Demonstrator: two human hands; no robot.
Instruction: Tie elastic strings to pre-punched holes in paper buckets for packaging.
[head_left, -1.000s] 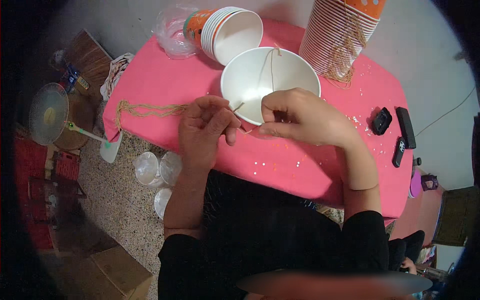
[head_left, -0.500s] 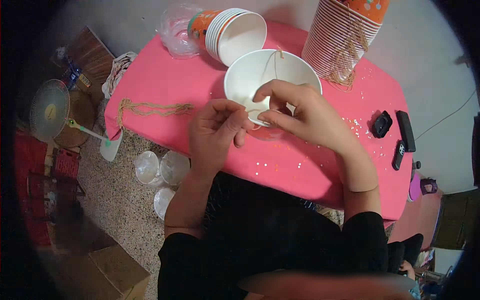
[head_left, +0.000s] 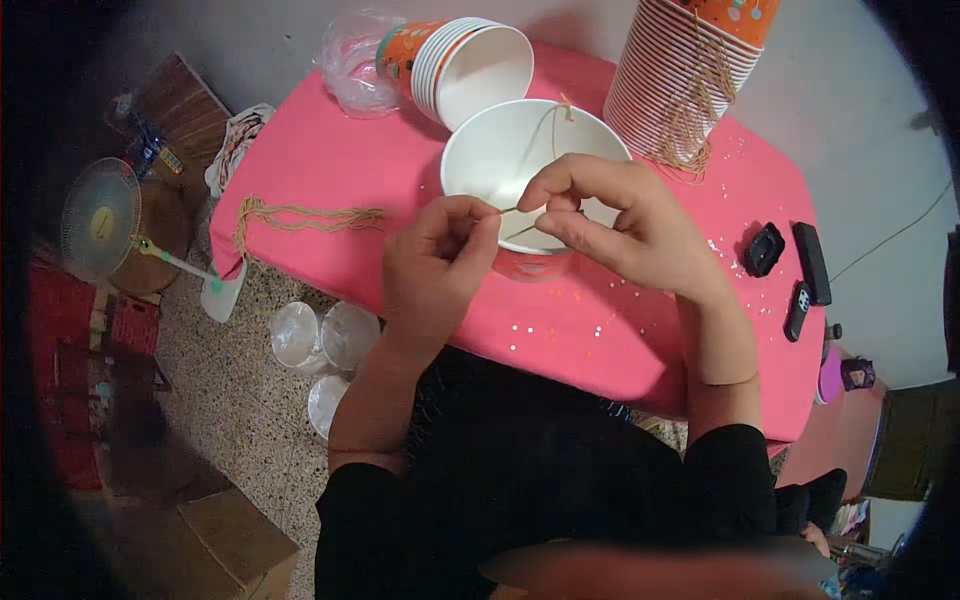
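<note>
A white-lined paper bucket [head_left: 480, 150] stands on the pink table in front of me, its mouth tilted toward me. A thin tan cord [head_left: 568, 112] is tied at its far rim, and a strand runs down inside. At the near rim, my left hand [head_left: 435, 255] pinches the cord between thumb and fingertips. My right hand [head_left: 635, 220] is closed on the cord just to the right, with a short length stretched between the hands. Where the cord meets the near rim is partly hidden by my fingers.
Nested paper buckets [head_left: 485, 75] lie on their side behind, beside a clear plastic bag [head_left: 360, 70]. A tall bucket stack [head_left: 680, 80] draped with cords stands back right. More cords [head_left: 310, 215] lie left. Paper dots, a black tray [head_left: 764, 249] and a phone-like device [head_left: 797, 310] are right.
My right hand has shifted slightly right and up, drawing the cord out between the hands. The bucket has moved a little to the left.
</note>
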